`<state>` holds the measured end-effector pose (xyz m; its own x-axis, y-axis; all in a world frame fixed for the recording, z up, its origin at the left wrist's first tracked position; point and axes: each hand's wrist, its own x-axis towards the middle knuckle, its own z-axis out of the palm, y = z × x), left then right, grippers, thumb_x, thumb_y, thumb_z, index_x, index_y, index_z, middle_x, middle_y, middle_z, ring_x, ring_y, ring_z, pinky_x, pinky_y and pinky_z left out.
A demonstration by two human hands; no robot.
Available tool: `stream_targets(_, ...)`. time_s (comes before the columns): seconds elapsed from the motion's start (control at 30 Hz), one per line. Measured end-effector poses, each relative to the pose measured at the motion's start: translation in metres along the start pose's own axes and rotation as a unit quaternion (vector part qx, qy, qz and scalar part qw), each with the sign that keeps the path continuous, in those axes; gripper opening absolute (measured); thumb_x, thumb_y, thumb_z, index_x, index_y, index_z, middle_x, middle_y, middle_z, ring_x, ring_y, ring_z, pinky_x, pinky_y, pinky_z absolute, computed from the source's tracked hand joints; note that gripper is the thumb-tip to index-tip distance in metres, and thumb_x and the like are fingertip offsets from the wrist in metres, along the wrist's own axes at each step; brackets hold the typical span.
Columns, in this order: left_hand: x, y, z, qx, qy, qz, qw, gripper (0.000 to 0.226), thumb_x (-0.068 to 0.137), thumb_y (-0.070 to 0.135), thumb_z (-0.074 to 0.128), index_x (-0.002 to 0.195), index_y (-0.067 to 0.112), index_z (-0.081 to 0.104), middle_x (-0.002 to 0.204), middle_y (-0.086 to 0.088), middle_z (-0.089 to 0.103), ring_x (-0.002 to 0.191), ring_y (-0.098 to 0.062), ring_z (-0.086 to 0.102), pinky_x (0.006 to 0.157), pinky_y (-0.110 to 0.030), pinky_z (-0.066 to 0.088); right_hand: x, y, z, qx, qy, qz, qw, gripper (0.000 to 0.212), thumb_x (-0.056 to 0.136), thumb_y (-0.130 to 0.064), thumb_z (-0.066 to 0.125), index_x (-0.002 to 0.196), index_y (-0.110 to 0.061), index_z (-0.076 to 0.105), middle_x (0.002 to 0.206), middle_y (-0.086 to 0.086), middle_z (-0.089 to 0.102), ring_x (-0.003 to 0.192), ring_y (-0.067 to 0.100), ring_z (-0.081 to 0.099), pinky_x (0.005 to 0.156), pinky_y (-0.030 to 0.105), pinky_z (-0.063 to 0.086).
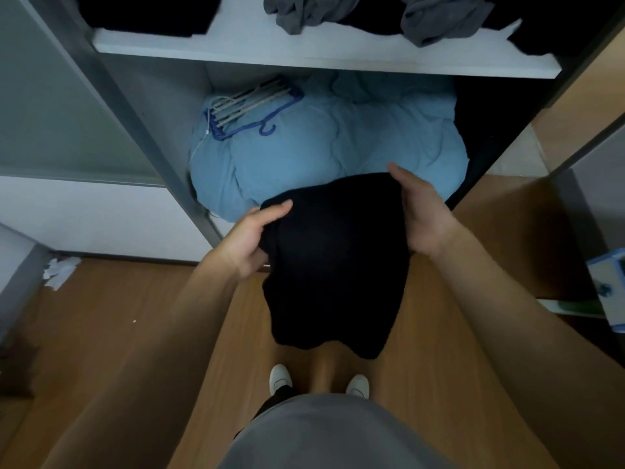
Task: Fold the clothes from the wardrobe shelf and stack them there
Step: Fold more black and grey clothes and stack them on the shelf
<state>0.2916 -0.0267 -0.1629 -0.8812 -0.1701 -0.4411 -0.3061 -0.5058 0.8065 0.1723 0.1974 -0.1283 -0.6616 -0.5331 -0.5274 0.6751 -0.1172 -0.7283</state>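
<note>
The left hand [252,236] pinches the garment [338,265] at its upper left corner. The thumb lies flat on top and the fingers curl underneath. The right hand [419,218] grips the garment's upper right edge with the thumb stretched along the top. Its fingers are hidden behind the cloth, so it only appears to clamp the fabric between thumb and fingers. The two hands are apart, one on each side of the garment.

The black garment hangs between them in the air, its lower part drooping in soft folds. Just below its hem stand two white shoes [280,377] on the wooden floor [135,333]. Directly behind the garment, a blue duvet [321,147] bulges out of the wardrobe's lower compartment. A bundle of hangers [250,106] rests on the duvet, up and left of the garment. Well above the garment is the white shelf [304,52], where crumpled grey clothes [304,11] lie unfolded.
</note>
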Motion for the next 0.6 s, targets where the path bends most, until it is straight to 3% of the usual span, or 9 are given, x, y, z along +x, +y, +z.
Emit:
stream_targets(0.1,0.003,0.012,0.014,-0.028,0.050,-0.034,0.998,0.020,0.091,0.025,0.066,0.097,0.011,0.079,0.101,-0.009,0.077,0.086,-0.020,0.075,0.065,-0.027,0.060,-0.001,0.030,-0.002,-0.022,0.013,-0.016,1.000,0.045,0.086,-0.046,0.072,0.119,-0.016,0.073,0.123,0.008,0.071,0.113,0.024,0.068,0.097,0.039,0.055)
stream_targets(0.23,0.002,0.021,0.010,-0.012,0.069,-0.074,0.995,0.031,0.092,0.033,0.066,0.073,0.015,0.082,0.089,-0.007,0.078,0.074,-0.018,0.076,0.056,-0.026,0.058,-0.002,0.062,0.004,-0.092,0.049,-0.076,0.992,0.036,0.095,-0.029,0.065,0.128,-0.014,0.064,0.122,0.004,0.071,0.111,0.019,0.069,0.100,0.039,0.054)
stream_targets(0.3,-0.001,0.023,0.000,-0.044,0.053,-0.054,0.996,0.034,0.090,0.045,0.065,0.084,0.017,0.083,0.101,-0.008,0.077,0.085,-0.020,0.076,0.061,-0.026,0.059,-0.006,0.061,0.008,-0.069,0.046,-0.078,0.994,0.034,0.097,-0.027,0.064,0.128,-0.015,0.064,0.121,0.004,0.072,0.109,0.018,0.070,0.095,0.036,0.057)
stream_targets(0.4,-0.010,0.018,-0.020,-0.052,-0.047,-0.010,0.997,0.048,0.074,0.059,0.075,0.103,0.022,0.080,0.116,-0.002,0.074,0.106,-0.016,0.071,0.078,-0.025,0.059,-0.007,0.048,0.014,0.003,0.043,-0.052,0.998,0.034,0.096,-0.028,0.065,0.127,-0.015,0.064,0.118,0.005,0.073,0.106,0.020,0.071,0.081,0.034,0.060)
stream_targets(0.47,-0.015,0.010,-0.028,-0.017,-0.111,-0.027,0.993,0.069,0.057,0.051,0.091,0.115,0.019,0.072,0.119,-0.001,0.073,0.111,-0.015,0.068,0.082,-0.024,0.057,-0.005,0.038,0.017,0.026,0.059,-0.014,0.998,0.033,0.095,-0.025,0.067,0.125,-0.012,0.066,0.117,0.009,0.073,0.103,0.023,0.072,0.073,0.035,0.061)
stream_targets(0.5,-0.014,0.005,-0.029,0.013,-0.125,-0.026,0.992,0.069,0.060,0.042,0.092,0.119,0.017,0.066,0.120,-0.001,0.072,0.113,-0.015,0.068,0.083,-0.023,0.057,-0.005,0.035,0.017,0.029,0.064,0.010,0.997,0.032,0.095,-0.025,0.067,0.123,-0.010,0.068,0.117,0.011,0.073,0.102,0.025,0.073,0.071,0.036,0.061)
stream_targets(0.6,-0.007,0.000,-0.018,0.084,-0.064,0.030,0.994,0.032,0.089,0.019,0.070,0.120,0.016,0.064,0.119,-0.001,0.073,0.115,-0.017,0.066,0.085,-0.020,0.055,-0.008,0.031,0.011,0.075,0.041,0.034,0.996,0.036,0.095,-0.030,0.065,0.124,-0.008,0.068,0.123,0.012,0.070,0.108,0.026,0.070,0.079,0.036,0.060)
